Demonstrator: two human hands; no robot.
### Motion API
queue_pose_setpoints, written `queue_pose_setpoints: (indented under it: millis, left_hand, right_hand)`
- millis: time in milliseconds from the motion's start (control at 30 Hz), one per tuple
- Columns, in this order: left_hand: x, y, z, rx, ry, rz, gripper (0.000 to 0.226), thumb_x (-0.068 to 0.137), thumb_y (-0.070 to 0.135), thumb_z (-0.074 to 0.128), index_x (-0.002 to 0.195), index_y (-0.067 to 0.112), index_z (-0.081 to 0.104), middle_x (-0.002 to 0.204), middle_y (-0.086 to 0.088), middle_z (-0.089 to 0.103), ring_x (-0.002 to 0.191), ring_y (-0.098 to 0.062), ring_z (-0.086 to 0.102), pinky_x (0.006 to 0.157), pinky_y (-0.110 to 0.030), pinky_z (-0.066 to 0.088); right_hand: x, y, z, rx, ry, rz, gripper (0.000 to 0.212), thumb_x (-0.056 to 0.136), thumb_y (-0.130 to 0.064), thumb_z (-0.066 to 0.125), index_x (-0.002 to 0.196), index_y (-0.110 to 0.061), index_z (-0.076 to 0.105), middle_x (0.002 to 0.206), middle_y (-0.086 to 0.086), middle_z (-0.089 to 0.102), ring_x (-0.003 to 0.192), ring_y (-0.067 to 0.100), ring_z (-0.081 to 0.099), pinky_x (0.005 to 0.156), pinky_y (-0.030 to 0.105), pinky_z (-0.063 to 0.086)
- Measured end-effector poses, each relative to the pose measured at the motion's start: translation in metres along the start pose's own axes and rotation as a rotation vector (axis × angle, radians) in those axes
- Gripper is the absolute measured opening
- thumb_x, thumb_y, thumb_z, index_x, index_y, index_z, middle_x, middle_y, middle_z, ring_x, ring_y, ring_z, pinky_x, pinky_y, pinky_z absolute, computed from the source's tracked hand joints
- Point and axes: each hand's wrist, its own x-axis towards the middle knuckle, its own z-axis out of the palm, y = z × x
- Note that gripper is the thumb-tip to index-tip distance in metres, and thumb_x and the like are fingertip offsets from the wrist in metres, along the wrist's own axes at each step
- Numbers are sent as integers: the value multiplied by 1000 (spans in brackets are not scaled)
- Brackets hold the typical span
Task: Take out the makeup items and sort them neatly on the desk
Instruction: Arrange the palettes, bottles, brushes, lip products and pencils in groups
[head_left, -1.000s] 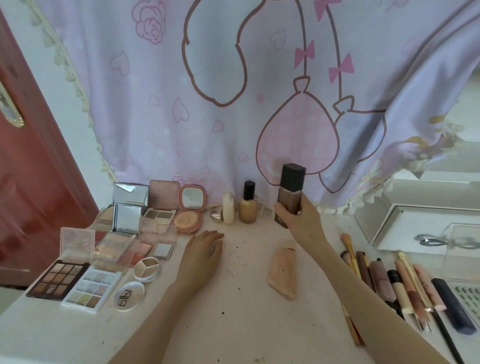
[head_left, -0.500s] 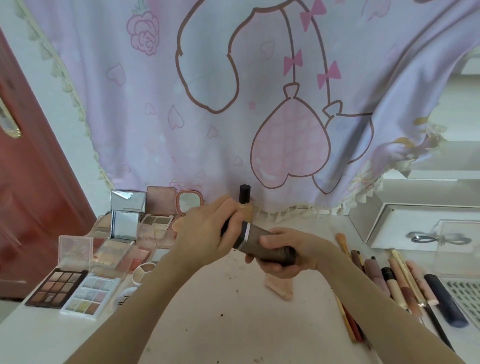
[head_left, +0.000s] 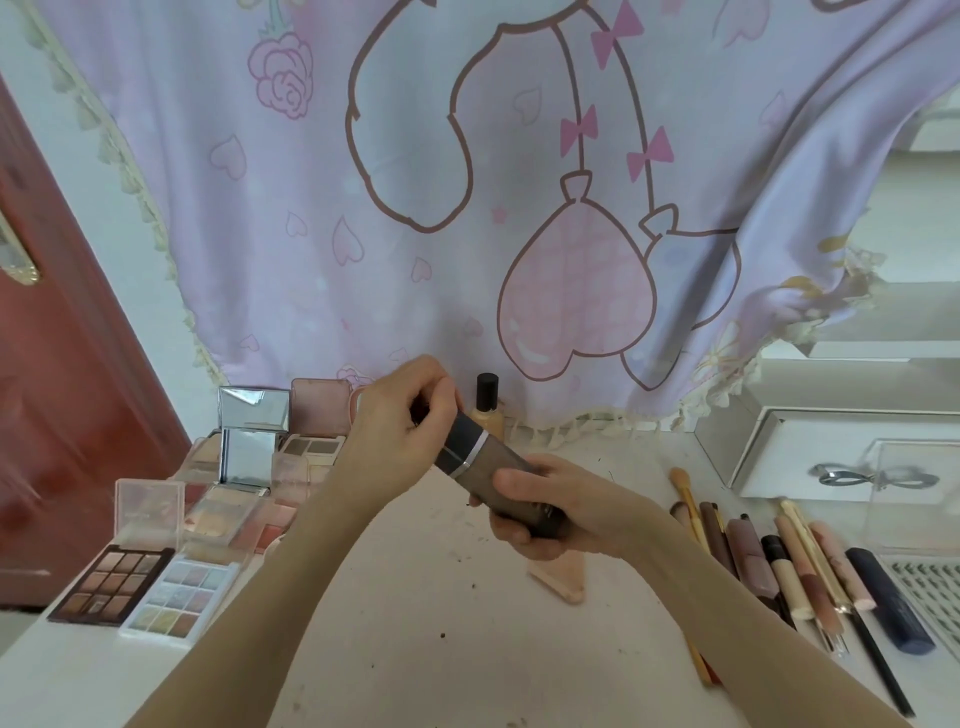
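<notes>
Now, seen from the head, the foundation tube (head_left: 491, 470), upright in one hand a second ago, lies tilted above the desk (head_left: 441, 597), right hand (head_left: 550, 501) gripping its body, left hand (head_left: 402, 415) clasping the cap, so sorting pauses

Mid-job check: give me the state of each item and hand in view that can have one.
brown foundation bottle: capped, tilted, held off the desk
left hand: grips the bottle's dark cap
right hand: grips the bottle's body
brown eyeshadow palette: lid open
pastel eyeshadow palette: open
beige foundation bottle: upright, capped
</notes>
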Motion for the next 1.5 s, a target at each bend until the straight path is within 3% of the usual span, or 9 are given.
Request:
queue_pose_setpoints:
  millis: [200,400,600,733,900,1033,1233,1367,1500]
  left_hand:
    - [-7,-2,21,-146,-117,-227,9,88,31,56,82,37,54,77,9,62,72,2,58,62,-13,50]
    - [-3,-5,19,34,-203,-239,12,83,46,57,72,42,52,60,11,54,58,7,50,56,-12,41]
    - [1,-6,18,-37,-225,-251,24,67,63,47,74,41,54,62,12,55,58,7,49,52,-10,40]
    - [7,-7,19,-68,-246,-250,30,64,67,46,77,42,56,63,9,56,58,4,49,53,-13,40]
    - [14,-11,24,-84,-279,-291,2,84,41,58,83,40,56,71,15,59,64,4,53,59,-7,42]
    - [16,-11,35,-90,-271,-341,8,86,39,57,90,33,57,80,15,62,76,-2,56,63,-11,42]
    - [26,-17,26,-223,100,-421,8,86,34,61,87,27,63,83,1,64,66,-9,53,63,-24,44]
    - [-1,-23,66,-143,-3,-527,19,82,28,68,94,22,55,82,16,59,71,7,56,60,-5,41]
    - [-25,-37,108,-120,-19,-650,23,79,24,70,88,21,49,84,10,57,77,-1,54,58,-11,39]
  right_hand:
    - [1,2,9,-50,188,-37,24,90,-33,53,106,-16,51,84,8,67,65,24,64,60,30,53]
    - [7,13,18,-309,454,-178,10,97,-20,46,97,-11,49,64,0,57,46,15,50,48,26,46]
    - [10,12,18,-333,464,-285,21,97,-19,45,93,-39,51,62,2,55,44,16,49,43,23,44]
    - [10,12,10,-345,457,-277,8,95,-23,46,99,-28,50,59,-3,57,41,13,49,42,22,43]
    - [9,8,-2,-409,468,-154,26,83,-26,67,101,-22,49,53,-7,58,41,9,50,44,21,44]
    - [7,8,-15,-463,509,-55,40,73,-27,77,101,-15,51,51,-8,58,41,8,51,45,20,45]
    - [-15,19,-48,-450,703,52,28,75,-31,75,89,-21,53,67,-5,64,53,6,60,54,18,49]
    - [-12,23,-79,-375,925,47,22,88,-25,61,106,-16,53,94,2,61,83,14,60,72,25,49]
    - [7,32,-90,-323,995,27,16,90,-19,58,104,-19,50,95,0,58,90,17,57,77,27,45]
